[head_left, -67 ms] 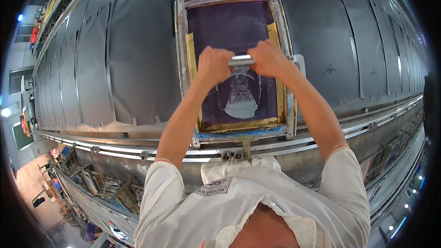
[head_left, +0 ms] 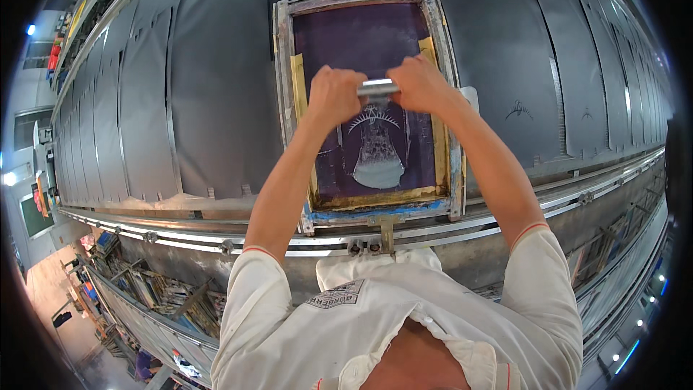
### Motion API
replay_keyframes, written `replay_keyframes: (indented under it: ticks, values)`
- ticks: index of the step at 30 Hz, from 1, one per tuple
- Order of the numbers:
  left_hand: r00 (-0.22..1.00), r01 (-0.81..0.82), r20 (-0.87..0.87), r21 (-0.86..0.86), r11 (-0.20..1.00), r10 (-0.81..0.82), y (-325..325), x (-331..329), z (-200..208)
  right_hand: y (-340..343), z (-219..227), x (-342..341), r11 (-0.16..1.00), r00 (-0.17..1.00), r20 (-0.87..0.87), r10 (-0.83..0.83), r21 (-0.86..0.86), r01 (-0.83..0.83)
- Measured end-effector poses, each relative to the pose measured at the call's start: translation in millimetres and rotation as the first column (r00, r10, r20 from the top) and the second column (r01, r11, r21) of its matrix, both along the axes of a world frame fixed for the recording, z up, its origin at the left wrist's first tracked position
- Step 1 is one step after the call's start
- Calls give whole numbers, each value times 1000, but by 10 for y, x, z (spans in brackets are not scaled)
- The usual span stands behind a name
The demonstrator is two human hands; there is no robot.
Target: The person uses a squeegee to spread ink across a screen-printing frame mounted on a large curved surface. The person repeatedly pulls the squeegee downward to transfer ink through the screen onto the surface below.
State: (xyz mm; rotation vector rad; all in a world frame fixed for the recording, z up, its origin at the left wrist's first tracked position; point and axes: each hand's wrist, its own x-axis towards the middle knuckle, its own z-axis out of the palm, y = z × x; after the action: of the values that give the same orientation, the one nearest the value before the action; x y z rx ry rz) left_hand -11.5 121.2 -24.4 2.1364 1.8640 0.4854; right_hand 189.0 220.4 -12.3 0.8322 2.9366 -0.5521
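L hand (head_left: pixel 337 96) and R hand (head_left: pixel 421 83) grip opp. ends of a metal squeegee (head_left: pixel 377 87) over the purple mesh (head_left: pixel 332 36), approx. midway along a worn frame (head_left: pixel 285 79); tool looks stiff, fairly light, prob. slick w/ any stray pale ink (head_left: pixel 379 175), so best held at both ends; vs. prior frame, hands and tool sit slightly nearer the far end, w/ more arched pattern (head_left: pixel 373 121) showing

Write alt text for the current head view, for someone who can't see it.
A bare left hand and bare right hand grip a silver bar over a framed purple screen with a pale patch. Dark sheets extend to both sides.
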Motion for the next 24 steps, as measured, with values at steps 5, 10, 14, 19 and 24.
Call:
replay_keyframes:
  ticks: [5,10,14,19,24]
  values:
    - [999,-26,-22,26,999,26,276,-56,-34,252,-76,-83,999,999,-36,-10,48,12]
    - [999,-27,-16,169,985,30,-605,351,-176,-643,-265,343,994,989,-148,-21,107,37]
    - [994,-43,103,68,997,36,-1267,597,-94,-1208,-172,623,999,985,-166,42,-7,-43]
    - [999,20,39,67,998,-23,-649,296,-51,-646,-32,357,1000,999,-44,11,-24,-12]
    - [1000,6,-2,-13,1000,-6,303,-74,-61,272,-41,-61,998,999,28,-22,-51,24]
